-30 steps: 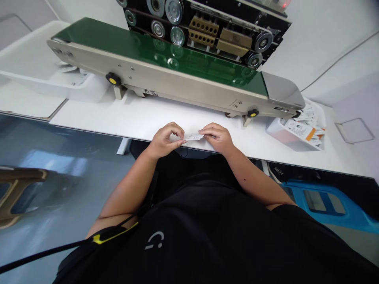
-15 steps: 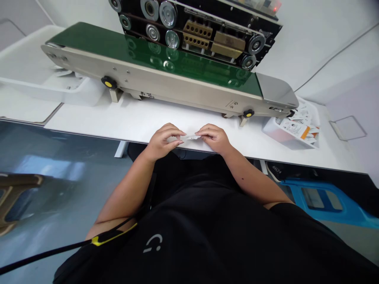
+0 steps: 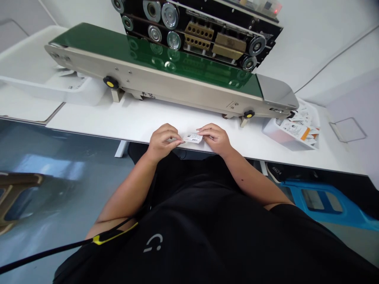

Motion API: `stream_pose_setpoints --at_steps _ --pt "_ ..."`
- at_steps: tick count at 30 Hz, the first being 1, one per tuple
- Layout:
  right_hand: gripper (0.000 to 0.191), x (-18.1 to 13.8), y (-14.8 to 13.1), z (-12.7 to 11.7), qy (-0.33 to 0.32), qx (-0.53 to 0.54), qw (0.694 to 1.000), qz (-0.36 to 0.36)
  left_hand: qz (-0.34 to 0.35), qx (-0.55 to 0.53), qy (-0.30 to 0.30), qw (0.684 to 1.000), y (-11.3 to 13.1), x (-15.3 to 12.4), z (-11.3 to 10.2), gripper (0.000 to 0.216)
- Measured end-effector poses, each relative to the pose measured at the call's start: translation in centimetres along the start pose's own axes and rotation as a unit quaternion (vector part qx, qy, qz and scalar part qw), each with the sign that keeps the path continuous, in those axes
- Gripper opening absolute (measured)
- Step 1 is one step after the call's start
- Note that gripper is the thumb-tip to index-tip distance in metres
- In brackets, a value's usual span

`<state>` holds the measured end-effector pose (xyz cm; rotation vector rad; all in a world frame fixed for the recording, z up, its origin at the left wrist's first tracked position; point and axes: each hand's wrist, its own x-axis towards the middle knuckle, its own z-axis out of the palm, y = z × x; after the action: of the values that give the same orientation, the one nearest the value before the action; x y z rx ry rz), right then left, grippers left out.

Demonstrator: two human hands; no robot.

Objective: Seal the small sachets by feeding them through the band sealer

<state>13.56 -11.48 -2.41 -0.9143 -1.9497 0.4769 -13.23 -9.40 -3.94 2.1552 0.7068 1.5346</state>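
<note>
Between my hands, above the front edge of the white table point(image 3: 133, 122), is a small white printed packet point(image 3: 194, 137), its label side turned up. My right hand point(image 3: 215, 138) pinches the packet's right end between thumb and fingers. My left hand point(image 3: 164, 142) is closed in a pinch at the packet's left corner, thumb and fingertip together. The fingers of both hands hide the packet's ends. Behind the hands runs a conveyor with a green belt point(image 3: 97, 45), in front of a machine with metal rollers and brass blocks point(image 3: 199, 35).
A white bin point(image 3: 288, 136) full of printed white and orange packets stands at the right end of the conveyor. On the left is a large translucent tub point(image 3: 35, 92) with packets inside. A blue plastic stool point(image 3: 328, 203) and a brown stool point(image 3: 20, 181) stand below table height.
The packet has turned from nearly edge-on to face up, showing its printed label. My left thumb and fingertip have come together at its left side. My right hand has barely moved.
</note>
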Motion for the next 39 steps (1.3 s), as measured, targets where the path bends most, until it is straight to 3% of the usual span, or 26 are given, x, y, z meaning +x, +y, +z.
stream_pose_setpoints --at_steps 5,9,13,15,17,21,24,27,30,33,39 --pt "0.018 -0.3 -0.1 0.2 0.034 -0.034 0.999 -0.018 0.007 0.032 0.044 0.998 -0.2 -0.3 0.6 0.025" --pt "0.018 -0.7 -0.1 0.3 0.095 -0.047 0.994 -0.036 -0.008 0.066 0.030 0.997 -0.2 -0.4 1.0 0.011" --pt "0.015 -0.9 -0.1 0.1 0.100 -0.037 0.994 -0.022 -0.011 0.069 0.027 0.997 -0.1 -0.6 1.2 0.003" --pt "0.014 -0.9 0.0 -0.3 0.062 0.009 0.998 -0.009 -0.002 0.053 0.037 0.998 -0.1 -0.6 1.2 0.005" --pt "0.025 -0.6 0.3 -0.8 0.012 0.092 0.996 0.014 0.003 0.038 0.049 0.998 -0.1 -0.6 1.1 0.006" --pt "0.047 1.5 0.7 -2.1 -0.056 0.213 0.967 0.128 0.008 0.035 0.036 0.999 -0.1 -0.5 0.9 0.010" --pt "0.047 3.7 0.3 -2.5 -0.193 0.222 0.929 0.225 0.014 0.036 0.009 0.999 -0.1 -0.5 0.8 0.014" --pt "0.052 5.1 -0.7 -2.0 -0.336 0.228 0.876 0.262 0.016 0.036 0.003 0.999 -0.2 -0.6 0.6 0.016" --pt "0.044 5.1 -1.7 -0.8 -0.386 0.270 0.838 0.275 0.014 0.020 0.006 1.000 -0.1 -0.5 0.5 0.018" --pt "0.036 3.9 -2.1 0.5 -0.333 0.315 0.829 0.321 -0.019 -0.017 0.006 1.000 0.1 -0.2 0.3 0.019" --pt "0.050 1.7 -1.8 2.8 -0.096 0.342 0.862 0.363 -0.153 -0.119 -0.002 0.981 0.6 0.6 0.0 0.030"
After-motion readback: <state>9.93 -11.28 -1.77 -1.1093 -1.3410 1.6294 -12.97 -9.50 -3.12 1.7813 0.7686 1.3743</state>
